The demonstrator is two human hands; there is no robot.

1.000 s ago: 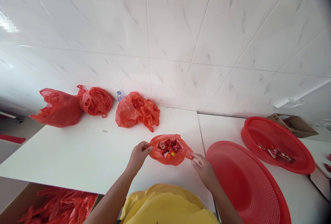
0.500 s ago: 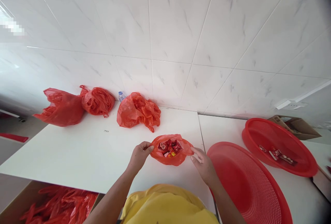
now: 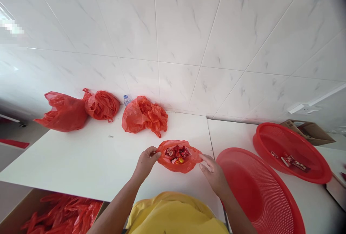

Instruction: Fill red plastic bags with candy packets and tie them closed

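Observation:
A small red plastic bag (image 3: 186,169) sits on the white table in front of me with its mouth spread wide. Several small wrapped candies (image 3: 177,154), mostly in red wrappers, lie inside it. My left hand (image 3: 147,161) pinches the left side of the bag's rim between thumb and fingers. At the opposite side my right hand (image 3: 213,173) has its fingers on the rim, with the thumb a little lower and partly apart from them.
Red plastic bags (image 3: 144,117) lie bunched along the wall, beside a clear bottle (image 3: 126,100). A red basket (image 3: 270,194) stands at my right; behind it another red basket (image 3: 321,165) holds a few wrapped pieces. An open cardboard box (image 3: 14,208) at lower left contains red bags.

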